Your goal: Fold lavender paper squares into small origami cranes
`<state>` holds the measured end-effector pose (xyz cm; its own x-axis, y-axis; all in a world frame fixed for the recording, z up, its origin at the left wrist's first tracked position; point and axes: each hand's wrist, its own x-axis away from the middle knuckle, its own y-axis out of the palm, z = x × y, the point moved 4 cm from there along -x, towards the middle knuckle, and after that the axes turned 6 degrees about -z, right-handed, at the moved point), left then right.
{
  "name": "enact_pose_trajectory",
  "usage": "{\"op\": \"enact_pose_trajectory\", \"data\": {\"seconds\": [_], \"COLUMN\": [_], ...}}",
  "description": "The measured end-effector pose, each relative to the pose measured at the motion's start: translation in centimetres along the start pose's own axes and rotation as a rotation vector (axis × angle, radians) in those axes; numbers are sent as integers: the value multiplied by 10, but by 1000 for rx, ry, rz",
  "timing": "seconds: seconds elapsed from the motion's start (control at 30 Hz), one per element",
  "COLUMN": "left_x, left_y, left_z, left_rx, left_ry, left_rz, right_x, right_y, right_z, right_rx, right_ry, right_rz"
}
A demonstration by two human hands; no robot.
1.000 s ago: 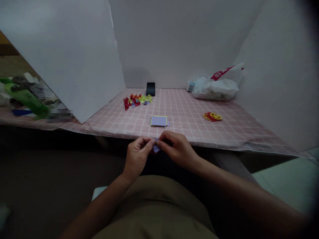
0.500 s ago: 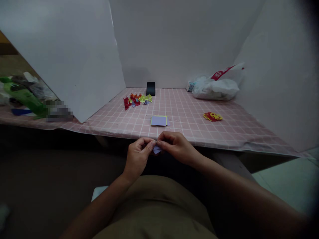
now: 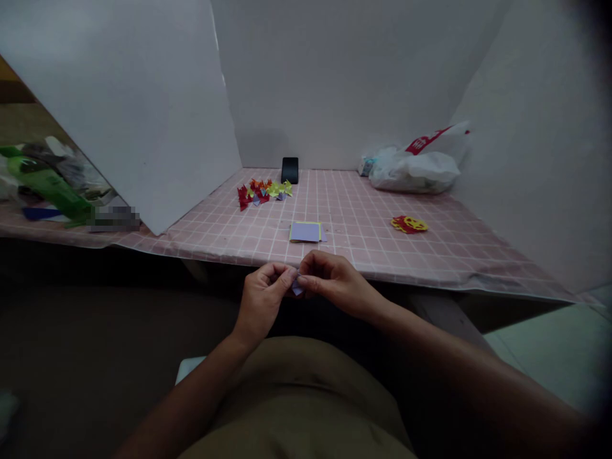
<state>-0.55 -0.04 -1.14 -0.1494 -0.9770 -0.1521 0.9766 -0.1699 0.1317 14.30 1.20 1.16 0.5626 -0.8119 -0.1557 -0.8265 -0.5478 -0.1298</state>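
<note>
Tablecloth (image 3: 363, 217): pink, white grid. Paper stack (image 3: 305, 231): lilac top, yellow edge. Folded pieces (image 3: 264, 191): red, orange, yellow, purple. Cutouts (image 3: 408, 224): red, yellow. Phone (image 3: 289, 170): black. Bag (image 3: 414, 171): white (red print).

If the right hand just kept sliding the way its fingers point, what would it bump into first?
The right hand points leftward at the left hand, pinching a small lilac paper piece between them. Going straight on, it would likely meet the left hand's fingertips almost at once; they look nearly touching, though depth is hard to judge.
</note>
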Motion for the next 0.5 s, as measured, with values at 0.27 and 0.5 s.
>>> {"op": "enact_pose_trajectory", "data": {"seconds": [0.27, 0.5], "left_x": [2, 4], "left_y": [0, -2], "left_z": [-4, -3], "left_rx": [111, 184], "left_ry": [-21, -33], "left_rz": [-27, -78], "right_x": [0, 2], "right_y": [3, 2], "right_z": [-3, -9], "right_rx": [-83, -96], "right_ry": [11, 36], "right_rz": [-10, -7]}}
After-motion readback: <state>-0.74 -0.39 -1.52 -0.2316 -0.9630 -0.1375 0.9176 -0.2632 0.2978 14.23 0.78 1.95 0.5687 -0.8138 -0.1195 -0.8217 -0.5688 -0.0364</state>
